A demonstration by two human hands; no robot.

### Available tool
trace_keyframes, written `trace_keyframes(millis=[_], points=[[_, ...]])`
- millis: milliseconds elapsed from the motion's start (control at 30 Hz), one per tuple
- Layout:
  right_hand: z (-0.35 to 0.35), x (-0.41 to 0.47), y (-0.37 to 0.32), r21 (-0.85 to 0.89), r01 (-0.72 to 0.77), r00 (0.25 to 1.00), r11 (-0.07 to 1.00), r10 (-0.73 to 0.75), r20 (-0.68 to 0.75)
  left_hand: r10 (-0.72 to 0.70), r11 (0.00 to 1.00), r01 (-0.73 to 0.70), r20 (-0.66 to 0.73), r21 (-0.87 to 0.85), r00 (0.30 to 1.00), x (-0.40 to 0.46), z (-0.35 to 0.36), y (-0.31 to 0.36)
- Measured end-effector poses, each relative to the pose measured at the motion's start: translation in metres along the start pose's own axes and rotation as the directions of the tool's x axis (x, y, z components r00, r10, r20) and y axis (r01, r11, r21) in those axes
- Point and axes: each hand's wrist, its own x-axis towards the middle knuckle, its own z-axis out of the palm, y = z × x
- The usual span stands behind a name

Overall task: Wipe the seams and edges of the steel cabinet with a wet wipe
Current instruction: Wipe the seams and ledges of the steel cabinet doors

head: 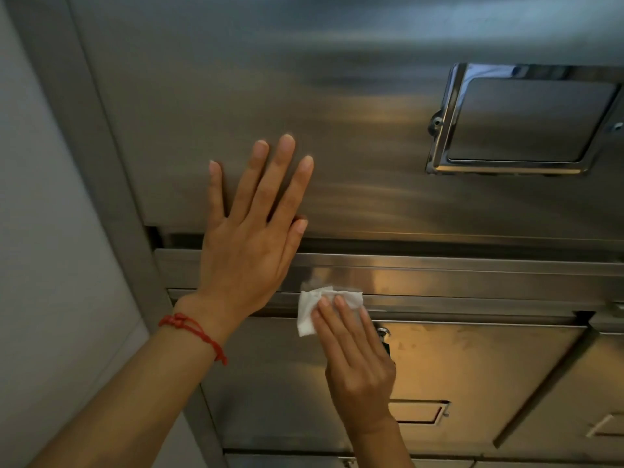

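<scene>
I'm pressing wet wipe (317,307) under right grip (354,359) fingers onto horizontal seam (472,304) running rightward; left grip (250,231) flat, released, bracing upper door (337,130).

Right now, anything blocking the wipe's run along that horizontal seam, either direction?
Yes, to the left: the left hand lies flat on the steel cabinet, its heel and wrist crossing the seam beside the wet wipe. To the right, nothing visible blocks the seam. The right hand presses the wipe there with straight fingers.
</scene>
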Motion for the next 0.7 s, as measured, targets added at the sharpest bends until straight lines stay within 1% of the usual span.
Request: trace_keyframes(millis=[100, 200, 300, 400, 467, 600, 700], points=[[-0.002, -0.003, 0.005, -0.025, -0.02, 1.0, 0.999, 0.02, -0.004, 0.002, 1.0, -0.002, 0.002, -0.001, 1.0, 0.0, 0.0, 0.0], [0.003, -0.003, -0.004, 0.004, -0.06, 0.997, 0.998, 0.06, -0.039, 0.006, 1.0, -0.006, -0.003, 0.003, 1.0, 0.0, 0.001, 0.0], [0.006, 0.0, -0.007, 0.032, 0.002, 1.0, 0.999, -0.001, -0.03, -0.001, 1.0, 0.001, -0.003, -0.004, 1.0, 0.001, 0.001, 0.001], [0.003, 0.002, 0.004, 0.02, 0.065, 0.998, 0.998, -0.065, -0.013, -0.006, 1.0, 0.006, -0.002, -0.008, 1.0, 0.001, 0.001, 0.0], [0.002, 0.002, 0.007, 0.013, 0.071, 0.997, 0.997, -0.071, -0.025, -0.001, 1.0, 0.001, -0.003, -0.005, 1.0, 0.001, 0.0, 0.0], [0.003, 0.002, -0.002, 0.018, 0.027, 0.998, 0.999, -0.026, -0.06, 0.006, 1.0, -0.006, 0.001, 0.008, 1.0, 0.0, 0.0, -0.001], [0.003, 0.005, -0.004, 0.022, 0.071, 0.997, 0.997, -0.07, -0.032, 0.007, 1.0, -0.007, -0.014, 0.007, 1.0, 0.0, 0.0, 0.0]])
